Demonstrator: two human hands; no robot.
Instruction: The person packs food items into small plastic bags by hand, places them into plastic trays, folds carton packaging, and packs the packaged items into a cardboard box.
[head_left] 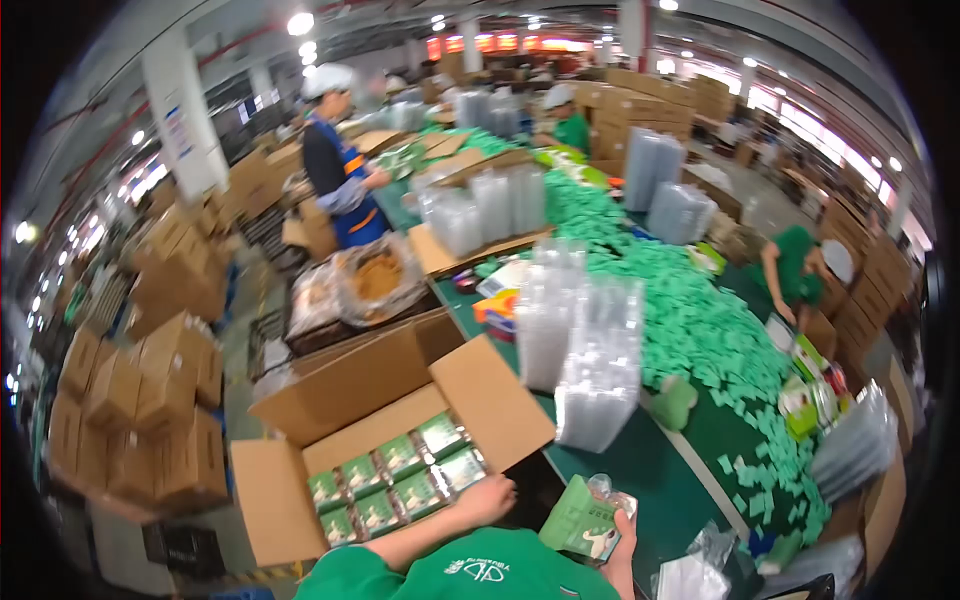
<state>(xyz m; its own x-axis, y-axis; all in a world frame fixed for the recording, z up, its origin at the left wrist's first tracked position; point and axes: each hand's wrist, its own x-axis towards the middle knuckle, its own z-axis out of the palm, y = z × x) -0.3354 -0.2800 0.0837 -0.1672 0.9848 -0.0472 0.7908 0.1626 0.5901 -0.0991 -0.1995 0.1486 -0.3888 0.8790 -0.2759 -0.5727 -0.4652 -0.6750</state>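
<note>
My left hand [488,500] is at the right edge of an open cardboard box [268,500], its fingers curled; whether they hold anything is hidden. Inside the box, green-labelled packs [400,453] stand in two rows. My right hand [622,545] grips a clear pack with a green card [582,520], close to my body over the table's near edge. Beyond it, stacks of clear plastic containers [598,385] stand on the green table [650,470].
Small green packets [690,330] are heaped along the table. Plastic bags [695,575] lie near right. Stacked cartons [140,390] stand at left. A person in an apron [335,170] is at the table's left side; another person in green [795,265] bends at right.
</note>
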